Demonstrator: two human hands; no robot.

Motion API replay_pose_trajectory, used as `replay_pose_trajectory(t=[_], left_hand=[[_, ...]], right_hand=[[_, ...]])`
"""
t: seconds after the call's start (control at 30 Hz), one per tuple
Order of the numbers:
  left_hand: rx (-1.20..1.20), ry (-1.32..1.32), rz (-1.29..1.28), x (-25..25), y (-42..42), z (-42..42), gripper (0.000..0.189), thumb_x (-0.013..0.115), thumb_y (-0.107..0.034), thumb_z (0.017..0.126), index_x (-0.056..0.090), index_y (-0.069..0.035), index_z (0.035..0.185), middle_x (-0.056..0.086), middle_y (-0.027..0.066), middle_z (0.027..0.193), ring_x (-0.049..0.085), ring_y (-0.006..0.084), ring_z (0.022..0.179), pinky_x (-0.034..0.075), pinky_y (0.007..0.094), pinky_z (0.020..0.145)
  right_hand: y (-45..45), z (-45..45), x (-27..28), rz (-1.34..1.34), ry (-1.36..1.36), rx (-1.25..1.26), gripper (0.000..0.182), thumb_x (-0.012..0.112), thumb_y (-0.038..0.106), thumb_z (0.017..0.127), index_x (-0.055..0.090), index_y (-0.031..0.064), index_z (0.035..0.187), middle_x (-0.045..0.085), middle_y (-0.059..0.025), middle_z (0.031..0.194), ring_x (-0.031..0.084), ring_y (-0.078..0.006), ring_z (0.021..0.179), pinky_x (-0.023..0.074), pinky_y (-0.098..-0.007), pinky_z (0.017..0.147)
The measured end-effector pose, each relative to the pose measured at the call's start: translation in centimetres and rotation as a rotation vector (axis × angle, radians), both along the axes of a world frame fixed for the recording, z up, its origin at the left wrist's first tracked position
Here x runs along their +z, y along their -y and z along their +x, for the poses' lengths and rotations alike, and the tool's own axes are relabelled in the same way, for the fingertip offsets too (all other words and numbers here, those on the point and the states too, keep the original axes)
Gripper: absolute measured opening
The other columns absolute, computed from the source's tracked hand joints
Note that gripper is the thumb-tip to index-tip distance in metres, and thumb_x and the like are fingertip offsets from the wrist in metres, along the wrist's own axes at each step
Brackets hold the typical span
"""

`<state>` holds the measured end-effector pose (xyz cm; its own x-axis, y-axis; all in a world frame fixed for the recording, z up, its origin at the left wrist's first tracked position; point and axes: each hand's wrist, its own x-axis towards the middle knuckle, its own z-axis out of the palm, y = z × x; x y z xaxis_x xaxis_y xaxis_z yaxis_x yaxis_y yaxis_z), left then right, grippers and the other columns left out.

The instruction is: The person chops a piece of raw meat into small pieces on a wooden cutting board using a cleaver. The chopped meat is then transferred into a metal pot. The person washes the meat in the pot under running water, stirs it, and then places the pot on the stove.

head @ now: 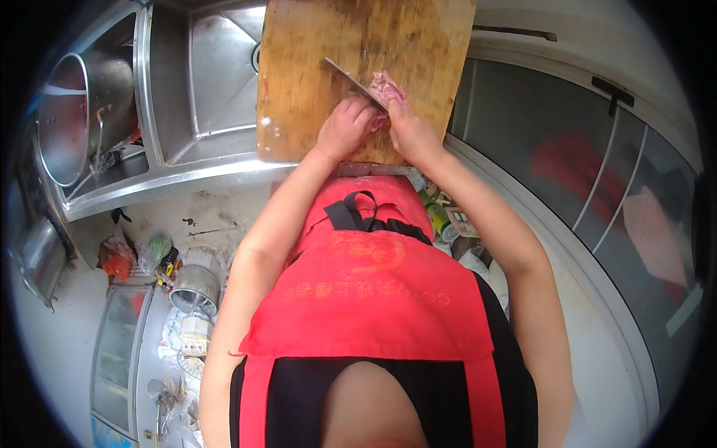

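Note:
A piece of raw pink meat (387,85) lies on a worn wooden cutting board (313,33). My right hand (413,133) grips a knife whose broad metal blade (348,77) slants up and to the left over the board. Its handle is hidden inside my fist. Curled fingers of my left hand (347,124) press on meat just below the blade, close to its edge. Some of the meat shows on both sides of the blade. Small pale scraps (266,121) stick to the board's left part.
Left of the board is a stainless steel sink (224,84), with a large metal pot (70,120) beyond it. A glass sliding door (521,123) stands along the right. My red apron (364,302) reaches the board's near edge. A metal container (195,288) and bags sit lower left.

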<state>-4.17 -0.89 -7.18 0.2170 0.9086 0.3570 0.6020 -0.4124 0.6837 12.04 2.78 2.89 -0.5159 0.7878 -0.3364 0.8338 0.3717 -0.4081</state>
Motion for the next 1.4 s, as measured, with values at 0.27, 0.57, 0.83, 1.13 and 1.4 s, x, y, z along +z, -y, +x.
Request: replay_pose_trajectory(t=[0.27, 0.57, 0.83, 1.13, 1.4], left_hand=[[0.053, -0.033, 0.088, 0.1, 1.0, -0.5, 0.028, 0.068, -0.013, 0.073, 0.058, -0.008, 0.099, 0.058, 0.0076, 0.104, 0.055, 0.0273, 0.101, 0.045, 0.038, 0.087], [-0.003, -0.038, 0.045, 0.5, 0.7, -0.3, 0.03, 0.067, -0.013, 0.074, 0.058, -0.008, 0.102, 0.058, 0.0093, 0.108, 0.055, 0.0288, 0.104, 0.045, 0.0389, 0.089], [-0.055, 0.011, 0.016, -0.1, 0.3, -0.2, 0.028, 0.065, -0.015, 0.075, 0.059, -0.007, 0.101, 0.059, 0.0101, 0.106, 0.056, 0.0295, 0.102, 0.046, 0.0395, 0.088], [-0.012, -0.036, 0.083, 0.8, 0.7, -0.8, 0.026, 0.064, -0.014, 0.074, 0.059, -0.009, 0.098, 0.059, 0.0064, 0.102, 0.056, 0.0259, 0.097, 0.046, 0.0375, 0.085], [-0.031, -0.061, 0.019, 0.9, 1.5, -1.1, 0.021, 0.06, -0.011, 0.075, 0.06, -0.011, 0.096, 0.058, 0.0049, 0.102, 0.055, 0.0247, 0.098, 0.046, 0.0357, 0.085]], right_hand=[[0.3, 1.1, 7.1, -0.073, 0.099, 0.016, 0.033, 0.053, 0.004, 0.08, 0.042, 0.0025, 0.111, 0.061, -0.0215, 0.085, 0.06, -0.0419, 0.07, 0.0489, -0.0507, 0.058], [2.1, 2.4, 6.3, -0.085, 0.151, 0.043, 0.037, 0.049, 0.0, 0.079, 0.041, 0.0001, 0.115, 0.061, -0.0219, 0.082, 0.062, -0.0414, 0.068, 0.0492, -0.0497, 0.056], [0.1, 0.0, 3.6, -0.083, 0.074, 0.022, 0.033, 0.05, 0.002, 0.08, 0.041, 0.0004, 0.111, 0.062, -0.0238, 0.076, 0.062, -0.0419, 0.068, 0.0484, -0.0518, 0.056], [-0.4, 0.3, 1.4, -0.006, -0.036, 0.04, 0.026, 0.05, 0.004, 0.082, 0.043, 0.0023, 0.107, 0.062, -0.022, 0.079, 0.062, -0.041, 0.072, 0.0486, -0.0503, 0.058], [1.7, 1.9, 6.0, -0.083, 0.097, 0.038, 0.028, 0.05, 0.001, 0.08, 0.043, 0.0032, 0.107, 0.061, -0.0206, 0.083, 0.061, -0.0406, 0.071, 0.0488, -0.05, 0.058]])
